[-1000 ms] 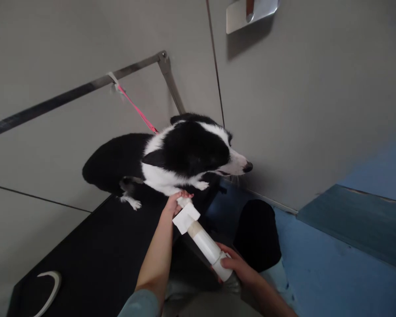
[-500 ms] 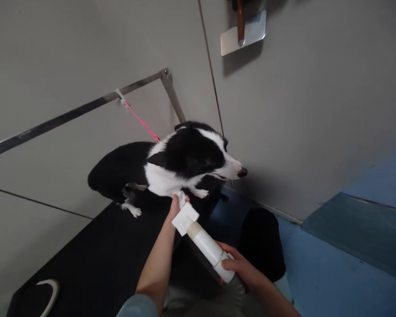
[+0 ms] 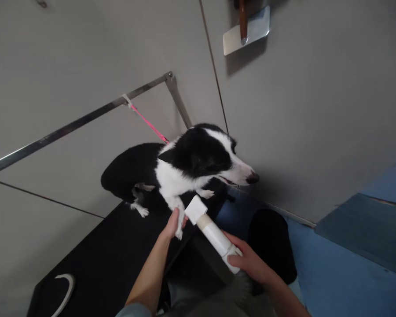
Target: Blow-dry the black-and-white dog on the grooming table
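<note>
Left hand (image 3: 174,223): closed around the dog's white foreleg (image 3: 177,206) just above the paw, fingers wrapped on from its 9 o'clock side.
Right hand (image 3: 249,263): closed on the rear end of a white nozzle (image 3: 214,233), where it meets a grey hose (image 3: 242,286).
Change: half a second ago the nozzle's flat head lay over the left hand's knuckles. Now it sits higher, at the foreleg's 3 o'clock, just beside the fur and clear of the hand. The left hand's grip has slid lower on the leg, and the dog's head has swung further toward 3 o'clock.
Meaning: the leg appears steadied and exposed to the nozzle head, so work on it looks under way rather than finished.
Dog (image 3: 198,156): black and white, sitting on the black surface (image 3: 99,255) at 12 o'clock from the hands, with its muzzle pointing to 3 o'clock.
Foreleg: white, thin, stretched down toward 6 o'clock; whether the fur is wet I cannot tell.
Leash (image 3: 150,124): pink, taut, running from the dog's neck toward 10 o'clock to a metal bar (image 3: 86,116).
</note>
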{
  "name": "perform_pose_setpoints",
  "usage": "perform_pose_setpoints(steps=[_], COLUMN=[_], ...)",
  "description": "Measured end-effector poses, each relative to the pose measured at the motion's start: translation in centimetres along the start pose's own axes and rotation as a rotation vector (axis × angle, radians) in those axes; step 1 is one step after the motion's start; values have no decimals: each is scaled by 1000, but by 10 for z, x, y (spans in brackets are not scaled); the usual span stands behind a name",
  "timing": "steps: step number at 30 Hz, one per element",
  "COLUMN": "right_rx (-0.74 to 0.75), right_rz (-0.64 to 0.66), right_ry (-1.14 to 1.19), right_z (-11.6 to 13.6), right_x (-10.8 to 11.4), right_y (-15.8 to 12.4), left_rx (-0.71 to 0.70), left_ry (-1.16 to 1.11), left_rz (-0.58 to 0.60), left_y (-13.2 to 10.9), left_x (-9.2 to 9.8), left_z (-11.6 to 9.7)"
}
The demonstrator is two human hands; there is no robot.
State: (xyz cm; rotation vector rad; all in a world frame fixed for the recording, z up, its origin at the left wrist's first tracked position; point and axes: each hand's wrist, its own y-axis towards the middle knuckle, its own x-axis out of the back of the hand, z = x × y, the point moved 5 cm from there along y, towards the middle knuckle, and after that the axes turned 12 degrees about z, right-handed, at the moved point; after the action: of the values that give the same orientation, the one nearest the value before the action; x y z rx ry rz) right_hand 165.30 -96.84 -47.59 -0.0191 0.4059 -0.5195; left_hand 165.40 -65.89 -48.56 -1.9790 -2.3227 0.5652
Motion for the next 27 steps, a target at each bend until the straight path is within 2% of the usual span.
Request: perform_pose_setpoints(steps=[5, 8, 10, 12, 15, 17, 19, 22, 27], right_rx=[-25, 19, 68, 111, 155, 181, 200, 211, 217], right_rz=[-76, -98, -139, -191, -130, -140, -158, -112, -228], right_ry=[-321, -423, -429, -414, -385, -350, -309, -219, 82], right_z=[9, 12, 13, 12, 6, 1, -3, -9, -16], right_x=[11, 11, 11, 11, 6, 6, 7, 6, 9], right_y=[3, 8, 15, 23, 36, 42, 46, 54, 72], left_rx=[59, 121, 137, 123, 81, 74, 73, 36, 39], left_ry=[83, -9, -120, -231, -341, -361, -358, -377, -383], left_rz=[99, 152, 236, 337, 432, 462, 484, 501, 522], left_y=[-11, -24, -35, -46, -55, -55, -54, -52, -48], left_x=[-18, -33, -47, -64, -85, -93, -97, -98, -98], left_z=[0, -4, -10, -18, -27, -29, -28, -28, -21])
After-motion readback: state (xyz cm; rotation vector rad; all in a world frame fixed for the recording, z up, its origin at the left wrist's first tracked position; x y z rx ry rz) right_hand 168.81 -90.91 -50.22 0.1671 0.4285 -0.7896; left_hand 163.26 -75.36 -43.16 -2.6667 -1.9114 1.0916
